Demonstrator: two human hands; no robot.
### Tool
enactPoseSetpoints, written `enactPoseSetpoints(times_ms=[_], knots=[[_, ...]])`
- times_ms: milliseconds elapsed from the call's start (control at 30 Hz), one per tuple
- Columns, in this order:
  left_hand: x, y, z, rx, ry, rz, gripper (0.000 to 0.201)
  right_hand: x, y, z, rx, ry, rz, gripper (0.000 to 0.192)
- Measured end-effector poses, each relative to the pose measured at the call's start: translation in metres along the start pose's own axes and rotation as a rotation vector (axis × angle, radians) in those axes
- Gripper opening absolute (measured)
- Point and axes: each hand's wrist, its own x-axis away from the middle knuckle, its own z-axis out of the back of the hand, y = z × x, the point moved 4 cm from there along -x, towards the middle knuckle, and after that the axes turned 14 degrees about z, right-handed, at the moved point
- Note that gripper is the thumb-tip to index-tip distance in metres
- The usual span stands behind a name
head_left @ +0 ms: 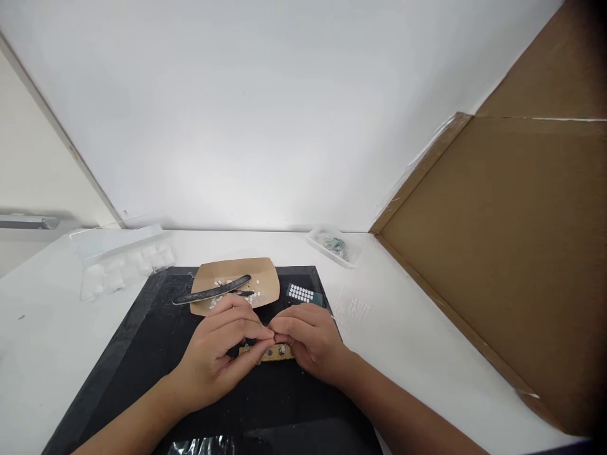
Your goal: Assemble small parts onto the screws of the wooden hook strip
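My left hand (232, 347) and my right hand (310, 338) meet over the black mat (265, 411). Thumb and forefinger of each are pinched together, and the fingertips touch. Whatever lies between them is too small and hidden to name. Just below the fingertips lies a narrow yellow strip (272, 355) with several small shiny grey pieces on it. Part of the strip is covered by my fingers. Beyond my left hand, a brown paper tray (268, 272) holds scattered white bits and a dark curved nail file (213, 293), which sticks out over its left side.
A dark card with rows of white dots (301, 292) lies past my right hand, with small pale pieces (358, 308) to its right. A white dish of small packets (334, 245) stands at the back. Clear compartment box (128, 265) back left; cardboard panel (497, 253) on the right.
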Motion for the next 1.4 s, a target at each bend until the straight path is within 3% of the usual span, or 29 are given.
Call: enactPoseSetpoints(times_ms=[200,533,800,1167,1400], knots=[[0.0,0.0,-0.001,0.05,-0.05,0.051,0.015,0.001,-0.003,0.001,-0.001,0.019,0.018,0.017],[0.008,-0.008,-0.003,0.125,0.038,0.165,0.02,-0.001,-0.007,0.005,0.072,0.03,-0.007,0.015],[0.006,-0.001,-0.002,0.03,-0.008,0.082,0.017,-0.003,-0.008,0.005,0.085,0.019,-0.007,0.014],[0.01,-0.01,-0.003,-0.04,-0.143,0.168,0.015,-0.001,-0.008,0.002,0.042,0.018,-0.05,0.009],[0.009,-0.013,-0.004,-0.056,-0.133,0.179,0.012,-0.006,-0.007,0.001,-0.183,0.001,-0.149,0.004]])
